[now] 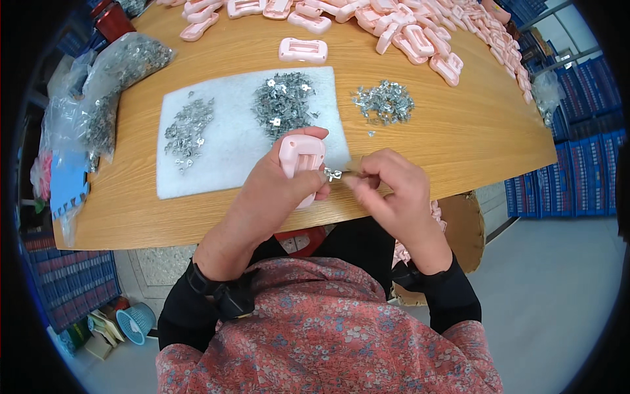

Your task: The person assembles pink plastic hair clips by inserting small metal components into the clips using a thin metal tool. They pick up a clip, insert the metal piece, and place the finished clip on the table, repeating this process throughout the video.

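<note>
Table: wooden table (459, 131) with white pad (223, 151), metal clip heaps.
Left hand (275, 190): fingers wrapped around pink plastic case (300, 157), above table's near edge.
Right hand (394, 190): fingers pinching small metal clip (333, 174) against case.
Handling: case seems light, rigid; clip tiny, best nipped by its edges.

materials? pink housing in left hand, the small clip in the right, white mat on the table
Pink housing: likely moulded plastic, smooth matte, uniform colour, held by the left hand.
Small clip: looks like stamped metal, silvery glints; pinched by the right hand.
White mat: probably foam or felt, dull, slightly fuzzy surface.
</note>
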Demonstrator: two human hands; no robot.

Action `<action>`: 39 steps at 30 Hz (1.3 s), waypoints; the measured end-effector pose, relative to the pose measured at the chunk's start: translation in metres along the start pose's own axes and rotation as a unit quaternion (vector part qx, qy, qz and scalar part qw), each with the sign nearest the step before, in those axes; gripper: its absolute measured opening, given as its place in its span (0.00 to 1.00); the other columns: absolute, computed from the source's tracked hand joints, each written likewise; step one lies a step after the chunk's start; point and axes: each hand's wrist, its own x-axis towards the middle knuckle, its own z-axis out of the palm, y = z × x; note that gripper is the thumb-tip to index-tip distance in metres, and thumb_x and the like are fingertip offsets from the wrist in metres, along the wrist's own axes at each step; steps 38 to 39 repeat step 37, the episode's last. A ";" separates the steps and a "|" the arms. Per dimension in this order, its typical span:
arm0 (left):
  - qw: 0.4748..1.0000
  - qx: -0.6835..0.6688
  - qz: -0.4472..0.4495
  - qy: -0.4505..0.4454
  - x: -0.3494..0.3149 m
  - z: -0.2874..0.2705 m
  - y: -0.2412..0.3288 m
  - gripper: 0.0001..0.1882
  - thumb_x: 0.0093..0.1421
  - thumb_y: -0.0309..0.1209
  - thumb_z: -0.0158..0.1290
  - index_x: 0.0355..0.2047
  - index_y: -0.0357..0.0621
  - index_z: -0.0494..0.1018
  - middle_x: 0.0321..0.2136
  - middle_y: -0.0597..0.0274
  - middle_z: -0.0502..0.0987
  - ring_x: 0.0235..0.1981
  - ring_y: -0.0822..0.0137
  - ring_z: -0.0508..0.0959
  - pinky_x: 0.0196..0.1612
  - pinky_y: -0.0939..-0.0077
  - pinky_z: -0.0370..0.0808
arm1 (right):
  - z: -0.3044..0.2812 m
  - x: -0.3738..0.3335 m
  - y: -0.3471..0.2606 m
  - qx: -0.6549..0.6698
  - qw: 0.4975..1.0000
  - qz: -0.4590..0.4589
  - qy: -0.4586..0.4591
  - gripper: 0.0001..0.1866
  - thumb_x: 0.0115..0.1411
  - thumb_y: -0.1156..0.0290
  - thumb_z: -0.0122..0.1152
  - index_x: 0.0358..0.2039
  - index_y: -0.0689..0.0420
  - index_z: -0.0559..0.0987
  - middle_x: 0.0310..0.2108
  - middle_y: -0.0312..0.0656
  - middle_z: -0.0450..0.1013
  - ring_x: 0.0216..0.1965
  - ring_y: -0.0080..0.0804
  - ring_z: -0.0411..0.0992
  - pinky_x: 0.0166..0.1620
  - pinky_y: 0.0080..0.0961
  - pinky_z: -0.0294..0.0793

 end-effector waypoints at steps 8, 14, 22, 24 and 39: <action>0.996 0.071 0.046 -0.038 -0.006 0.002 -0.005 0.28 0.55 0.19 0.53 0.58 0.45 0.65 0.35 0.66 0.73 0.34 0.74 0.75 0.40 0.78 0.76 | -0.013 -0.001 -0.001 0.254 0.893 0.330 -0.168 0.07 0.59 0.73 0.63 0.28 0.60 0.74 0.24 0.24 0.65 0.25 0.11 0.58 0.28 0.15 0.59; 0.970 -0.214 -0.086 -0.071 -0.004 -0.002 -0.008 0.22 0.69 0.37 0.40 0.60 0.42 0.62 0.33 0.57 0.76 0.30 0.65 0.79 0.37 0.63 0.81 | -0.002 -0.004 -0.003 0.266 0.930 0.250 -0.034 0.06 0.58 0.74 0.63 0.31 0.62 0.76 0.24 0.27 0.66 0.25 0.11 0.61 0.28 0.15 0.63; 0.934 -0.298 -0.165 -0.105 -0.010 -0.006 -0.015 0.27 0.73 0.48 0.26 0.60 0.43 0.60 0.32 0.53 0.78 0.32 0.59 0.81 0.39 0.53 0.82 | 0.012 0.011 -0.008 0.112 0.989 0.076 -0.062 0.07 0.52 0.76 0.64 0.31 0.63 0.76 0.26 0.43 0.72 0.24 0.29 0.74 0.27 0.24 0.73; 0.933 -0.302 -0.160 -0.114 -0.010 -0.007 -0.015 0.27 0.73 0.47 0.25 0.60 0.43 0.60 0.32 0.53 0.78 0.32 0.59 0.81 0.39 0.52 0.83 | 0.012 0.010 -0.007 0.095 0.991 0.066 -0.067 0.07 0.52 0.76 0.65 0.31 0.62 0.76 0.26 0.43 0.72 0.23 0.31 0.74 0.27 0.25 0.73; 0.964 -0.209 -0.151 -0.069 -0.008 -0.005 -0.024 0.28 0.73 0.48 0.27 0.61 0.43 0.60 0.34 0.53 0.79 0.33 0.58 0.82 0.36 0.55 0.84 | 0.012 0.009 -0.009 -0.021 0.990 0.060 -0.125 0.07 0.56 0.72 0.65 0.32 0.60 0.77 0.28 0.45 0.75 0.27 0.35 0.75 0.30 0.30 0.74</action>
